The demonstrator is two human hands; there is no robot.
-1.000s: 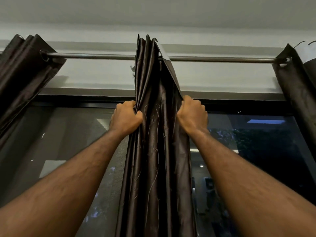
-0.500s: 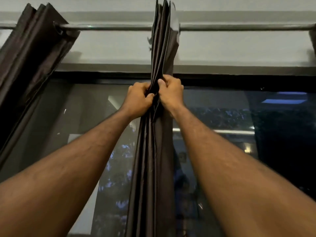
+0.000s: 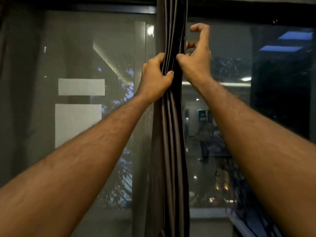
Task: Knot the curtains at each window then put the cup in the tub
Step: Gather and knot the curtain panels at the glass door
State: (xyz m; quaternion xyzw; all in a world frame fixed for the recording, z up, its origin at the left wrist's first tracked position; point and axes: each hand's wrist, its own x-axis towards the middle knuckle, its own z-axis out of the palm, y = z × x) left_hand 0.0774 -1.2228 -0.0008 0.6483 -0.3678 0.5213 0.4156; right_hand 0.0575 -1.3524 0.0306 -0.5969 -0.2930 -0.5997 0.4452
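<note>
While the gathered curtain [image 3: 172, 134] hangs straight down between both hands, the left hand [image 3: 156, 77] clamps its folds and the right hand [image 3: 196, 60] pinches its edge, upper fingers loose

Down the middle of the frame I see the curtain [image 3: 171, 134], a dark brown cloth gathered into narrow folds, smooth with a faint satin sheen along the ridges. My left hand [image 3: 156, 79] and right hand [image 3: 196, 60] are bare skin against it. Behind, the window glass [image 3: 256, 117] on the right is glossy and throws back lights, while the mesh screen [image 3: 77, 48] on the left looks matt grey and finely woven. The window frame [image 3: 239, 12] across the top is dark and matt.
</note>
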